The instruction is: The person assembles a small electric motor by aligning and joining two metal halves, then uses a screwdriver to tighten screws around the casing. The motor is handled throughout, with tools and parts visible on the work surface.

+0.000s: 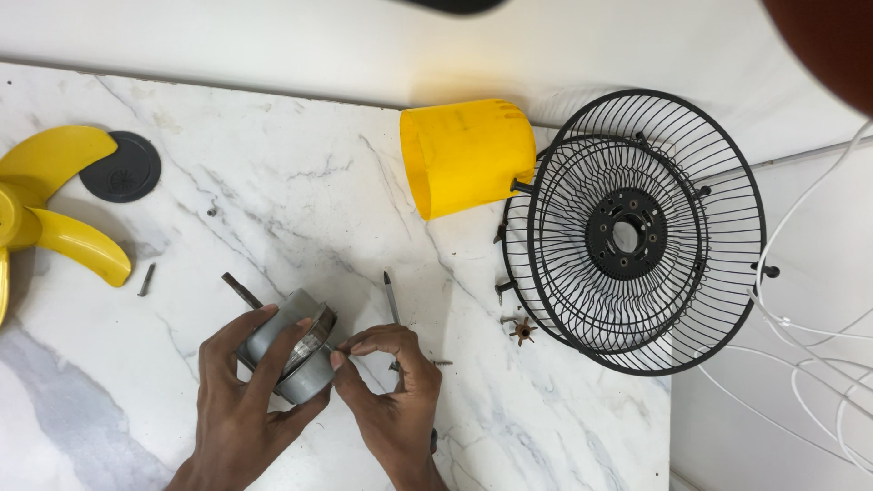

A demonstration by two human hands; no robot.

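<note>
My left hand point(238, 400) grips a round grey metal fan motor point(296, 350) with a shaft point(241, 291) sticking out toward the upper left, held just above the marble table point(300, 200). My right hand point(393, 400) pinches at the motor's rim with thumb and forefinger; what is between the fingertips is too small to tell. A thin metal tool point(390, 298) lies on the table just beyond my right hand.
A yellow plastic motor cover point(466, 155) lies on its side at the back. Two stacked black wire fan grilles point(637, 232) rest at the right edge. Yellow fan blades point(50, 214) and a black round cap point(121, 167) sit at left. Loose screws point(145, 278) and white cable point(809, 327) lie around.
</note>
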